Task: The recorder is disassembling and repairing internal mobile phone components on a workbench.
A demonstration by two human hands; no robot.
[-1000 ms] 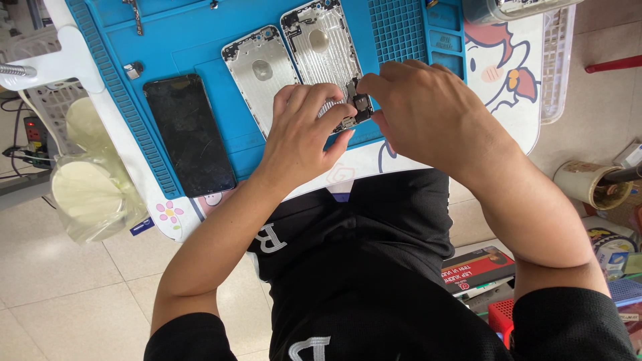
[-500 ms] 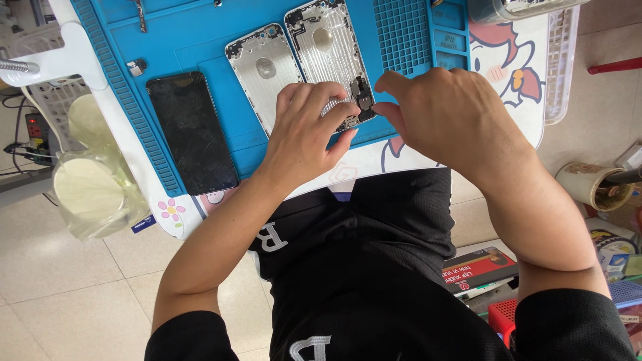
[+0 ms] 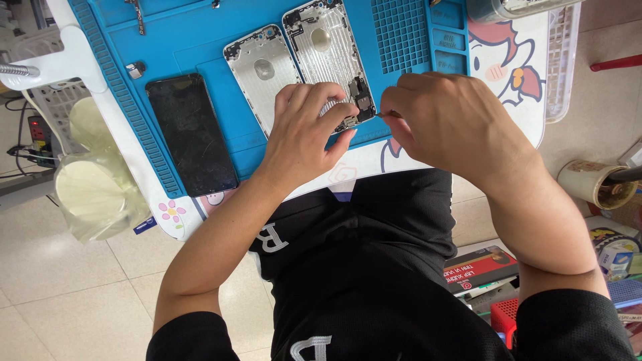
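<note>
Here, the left hand presses an opened phone shell near the blue mat's front edge. The right hand's fingers pinch a thin tool beside it.

Bright, even daylight is washing over my blue silicone work mat; my hands are casting soft shadows, and edges are bending slightly.

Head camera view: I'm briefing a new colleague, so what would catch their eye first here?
The bright blue work mat on the white table, with two opened silver phone shells side by side. The left hand rests on the right shell's lower end, while the right hand pinches a thin tool. A dark phone screen lies left.
</note>
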